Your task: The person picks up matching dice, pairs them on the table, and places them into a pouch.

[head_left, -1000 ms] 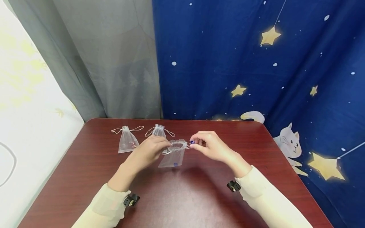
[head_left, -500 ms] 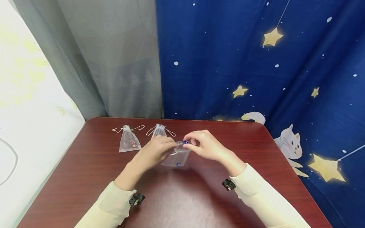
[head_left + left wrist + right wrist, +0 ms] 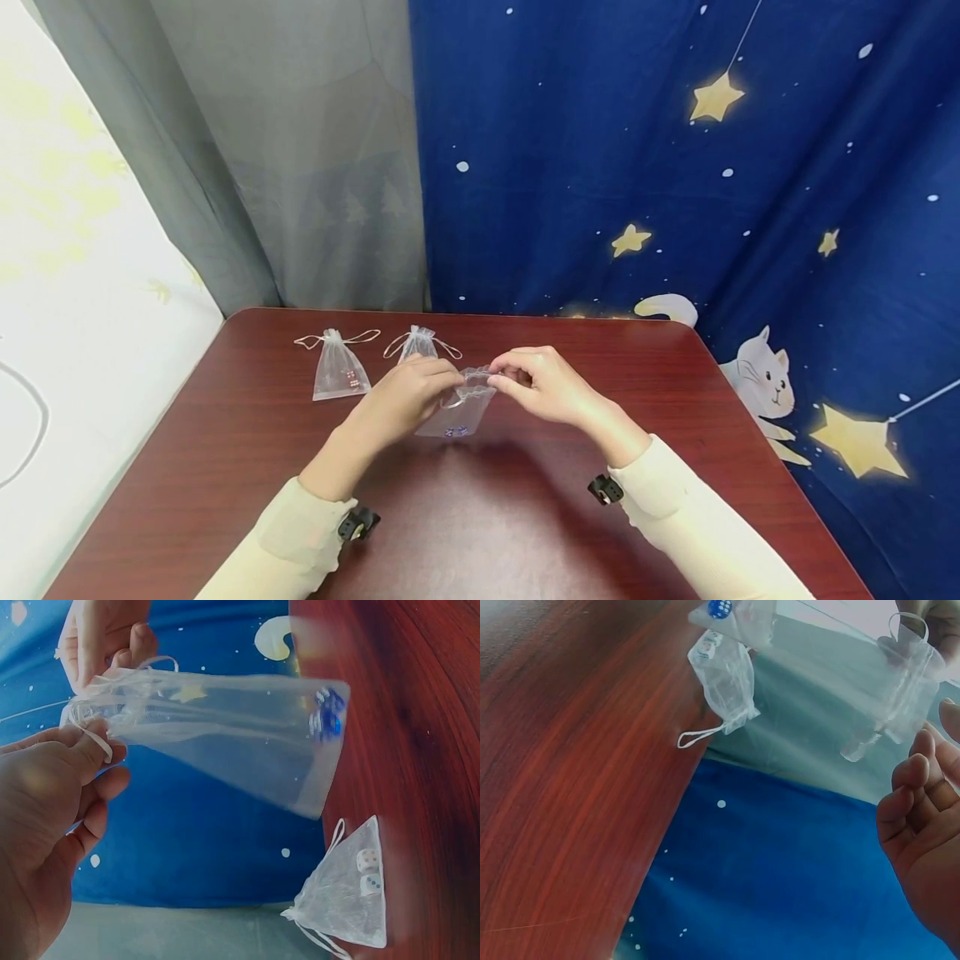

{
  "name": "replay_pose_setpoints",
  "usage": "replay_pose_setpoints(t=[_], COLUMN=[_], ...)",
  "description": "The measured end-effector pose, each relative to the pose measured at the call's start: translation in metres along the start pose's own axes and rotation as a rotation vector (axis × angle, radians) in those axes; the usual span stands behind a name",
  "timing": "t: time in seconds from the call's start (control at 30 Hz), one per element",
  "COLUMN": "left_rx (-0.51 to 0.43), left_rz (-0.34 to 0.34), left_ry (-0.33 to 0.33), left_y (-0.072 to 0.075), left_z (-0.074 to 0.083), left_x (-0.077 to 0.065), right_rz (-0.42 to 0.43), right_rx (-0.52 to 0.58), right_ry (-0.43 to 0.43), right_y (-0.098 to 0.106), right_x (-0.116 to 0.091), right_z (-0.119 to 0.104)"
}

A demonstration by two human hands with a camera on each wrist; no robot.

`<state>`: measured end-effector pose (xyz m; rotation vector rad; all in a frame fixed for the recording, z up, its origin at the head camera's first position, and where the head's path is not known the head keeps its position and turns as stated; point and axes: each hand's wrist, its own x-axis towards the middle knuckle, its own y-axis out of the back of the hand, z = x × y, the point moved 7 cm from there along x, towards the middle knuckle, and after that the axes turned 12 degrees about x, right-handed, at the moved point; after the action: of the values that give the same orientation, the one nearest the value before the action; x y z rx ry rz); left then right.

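Observation:
My left hand (image 3: 411, 390) pinches the gathered rim of a sheer white drawstring bag (image 3: 467, 412), its mouth open at the top. Two blue dice (image 3: 456, 432) lie together at the bottom of this bag; in the left wrist view the blue dice (image 3: 328, 716) show through the mesh. My right hand (image 3: 551, 390) is at the other side of the mouth, fingertips right at the rim. From the right wrist view, the right fingers (image 3: 910, 776) are loosely bent and the thumb stands apart from them, with no die showing between them.
Behind the left hand lies a second tied bag (image 3: 422, 342), holding white dice (image 3: 369, 871). A third tied bag (image 3: 337, 371) with red dice (image 3: 352, 379) sits farther left. All are on a dark red table (image 3: 480, 517) before a blue curtain (image 3: 540, 167).
My right hand moved left to the bag's mouth with a blue die, then let it go. That die now lies in the bag beside the first. The left hand shifted slightly right.

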<state>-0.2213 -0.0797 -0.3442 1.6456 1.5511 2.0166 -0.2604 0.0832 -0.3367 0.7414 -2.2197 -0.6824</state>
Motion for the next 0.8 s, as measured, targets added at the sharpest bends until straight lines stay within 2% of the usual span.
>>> replay_pose_setpoints(t=[0.27, 0.47, 0.63, 0.8], left_rx=[0.002, -0.03, -0.093, -0.216], left_rz=[-0.015, 0.007, 0.04, 0.073], left_ry=[0.033, 0.046, 0.077, 0.17], left_y=[0.001, 0.004, 0.005, 0.004], left_z=[-0.005, -0.008, -0.012, -0.017], left_x=[-0.003, -0.003, -0.004, -0.005], right_rz=[0.042, 0.058, 0.07, 0.12], right_rx=[0.025, 0.016, -0.043, -0.083], right_ry=[0.029, 0.01, 0.044, 0.149], right_y=[0.006, 0.007, 0.003, 0.003], right_x=[-0.005, -0.012, -0.015, -0.017], right_z=[0.006, 0.014, 0.019, 0.015])
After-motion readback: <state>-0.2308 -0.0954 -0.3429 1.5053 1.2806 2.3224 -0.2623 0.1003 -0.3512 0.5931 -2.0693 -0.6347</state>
